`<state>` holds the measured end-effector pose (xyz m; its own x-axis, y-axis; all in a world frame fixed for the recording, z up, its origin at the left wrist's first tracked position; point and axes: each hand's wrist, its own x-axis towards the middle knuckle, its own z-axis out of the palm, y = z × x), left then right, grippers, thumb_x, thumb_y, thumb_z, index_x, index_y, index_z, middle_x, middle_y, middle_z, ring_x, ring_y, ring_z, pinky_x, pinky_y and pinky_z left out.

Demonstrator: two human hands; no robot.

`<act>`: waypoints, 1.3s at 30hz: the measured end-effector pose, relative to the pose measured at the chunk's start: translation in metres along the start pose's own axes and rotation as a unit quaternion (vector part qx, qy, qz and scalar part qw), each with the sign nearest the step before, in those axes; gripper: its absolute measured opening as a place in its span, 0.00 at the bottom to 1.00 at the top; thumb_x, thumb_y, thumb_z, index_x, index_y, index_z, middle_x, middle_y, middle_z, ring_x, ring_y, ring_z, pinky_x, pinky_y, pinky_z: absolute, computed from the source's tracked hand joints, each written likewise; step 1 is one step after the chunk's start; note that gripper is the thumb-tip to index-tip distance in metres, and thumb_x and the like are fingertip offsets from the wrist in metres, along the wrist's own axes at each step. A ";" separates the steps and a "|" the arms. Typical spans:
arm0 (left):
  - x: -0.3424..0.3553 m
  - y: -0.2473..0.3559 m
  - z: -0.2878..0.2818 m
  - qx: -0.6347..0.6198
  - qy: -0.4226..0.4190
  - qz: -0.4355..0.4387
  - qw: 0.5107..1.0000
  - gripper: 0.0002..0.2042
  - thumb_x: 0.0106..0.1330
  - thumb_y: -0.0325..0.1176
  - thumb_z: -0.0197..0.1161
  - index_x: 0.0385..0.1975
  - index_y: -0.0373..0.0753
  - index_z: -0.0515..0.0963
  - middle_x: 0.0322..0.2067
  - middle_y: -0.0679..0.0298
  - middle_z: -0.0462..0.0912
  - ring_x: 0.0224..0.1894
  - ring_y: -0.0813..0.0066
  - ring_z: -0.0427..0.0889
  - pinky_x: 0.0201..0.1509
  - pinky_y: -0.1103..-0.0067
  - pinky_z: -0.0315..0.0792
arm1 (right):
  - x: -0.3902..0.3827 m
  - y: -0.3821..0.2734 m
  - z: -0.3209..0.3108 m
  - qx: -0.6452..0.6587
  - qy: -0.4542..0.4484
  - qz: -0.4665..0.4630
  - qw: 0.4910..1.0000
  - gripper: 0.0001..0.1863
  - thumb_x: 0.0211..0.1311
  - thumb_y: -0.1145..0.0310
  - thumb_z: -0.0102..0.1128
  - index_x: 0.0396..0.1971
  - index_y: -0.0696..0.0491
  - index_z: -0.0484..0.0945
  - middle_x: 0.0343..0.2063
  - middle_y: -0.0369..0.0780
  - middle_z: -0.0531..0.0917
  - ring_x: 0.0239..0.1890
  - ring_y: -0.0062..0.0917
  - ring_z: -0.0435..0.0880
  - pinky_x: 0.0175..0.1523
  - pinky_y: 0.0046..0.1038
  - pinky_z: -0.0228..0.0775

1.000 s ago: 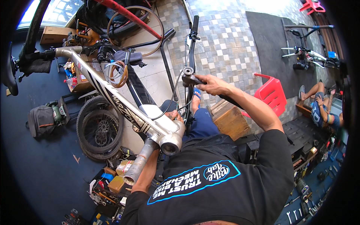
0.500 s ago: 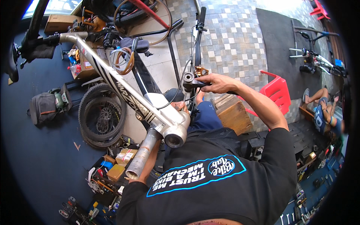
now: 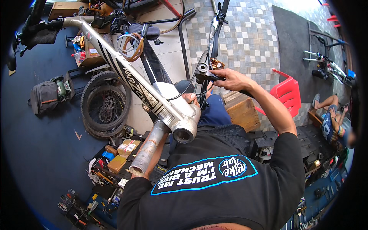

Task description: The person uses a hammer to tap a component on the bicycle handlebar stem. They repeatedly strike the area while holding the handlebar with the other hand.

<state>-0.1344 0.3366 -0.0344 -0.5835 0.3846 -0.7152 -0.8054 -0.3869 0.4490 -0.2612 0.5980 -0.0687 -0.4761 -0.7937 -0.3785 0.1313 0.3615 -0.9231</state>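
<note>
R hand (image 3: 232, 79) clenched on dk tool (image 3: 203, 69), L hand (image 3: 192, 99) by lettered silver frame (image 3: 135, 85) — grip unclear

The left hand (image 3: 193, 99) is mostly hidden behind the silver bicycle frame (image 3: 132, 82); only a few fingers show past its edge, so what they grip cannot be told. The frame's bare metal tube (image 3: 147, 151) partly covers the left forearm (image 3: 159, 152). The right hand (image 3: 235, 80) conceals part of the handle of a dark tool (image 3: 202, 76). A black handlebar (image 3: 221, 18) is cut off by the top edge. At far left, a saddle (image 3: 11, 57) fades into the lens's dark rim. At far right, a seated person's (image 3: 333, 122) head is blurred. Many workshop items (image 3: 73, 203) at lower left are too small to identify.
</note>
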 end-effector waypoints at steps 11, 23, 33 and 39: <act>0.002 -0.009 -0.010 0.006 0.037 -0.036 0.999 0.15 0.73 0.42 0.59 0.29 0.39 0.78 0.26 0.63 0.82 0.24 0.77 0.78 0.28 0.79 0.73 | -0.010 -0.026 0.007 0.156 -0.097 0.100 0.978 0.27 0.68 0.68 0.57 0.67 0.48 0.68 0.24 0.29 0.70 0.19 0.12 0.65 0.23 0.20 0.59; -0.012 -0.001 0.004 0.028 -0.047 -0.009 0.998 0.15 0.73 0.44 0.60 0.29 0.39 0.78 0.25 0.65 0.81 0.23 0.79 0.77 0.27 0.81 0.72 | -0.008 -0.036 -0.001 0.121 -0.161 0.116 0.973 0.28 0.67 0.67 0.59 0.67 0.49 0.68 0.22 0.31 0.74 0.22 0.14 0.71 0.26 0.23 0.65; -0.010 0.004 0.014 0.085 0.016 -0.003 0.996 0.19 0.75 0.39 0.55 0.21 0.36 0.76 0.24 0.57 0.79 0.30 0.68 0.78 0.39 0.74 0.72 | -0.002 -0.015 -0.001 0.040 -0.033 0.027 0.998 0.26 0.66 0.67 0.58 0.64 0.50 0.71 0.25 0.34 0.75 0.26 0.18 0.70 0.33 0.26 0.67; -0.005 0.004 0.008 0.032 -0.012 -0.032 0.999 0.18 0.75 0.40 0.55 0.23 0.36 0.76 0.25 0.57 0.80 0.31 0.68 0.79 0.39 0.75 0.73 | -0.009 -0.011 0.005 0.066 -0.001 0.023 0.998 0.26 0.67 0.66 0.58 0.65 0.52 0.70 0.23 0.31 0.72 0.22 0.15 0.68 0.27 0.23 0.63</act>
<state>-0.1356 0.3401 -0.0245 -0.5316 0.4271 -0.7314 -0.8462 -0.3063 0.4361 -0.2542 0.5989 -0.0560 -0.4653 -0.7787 -0.4208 0.2672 0.3296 -0.9055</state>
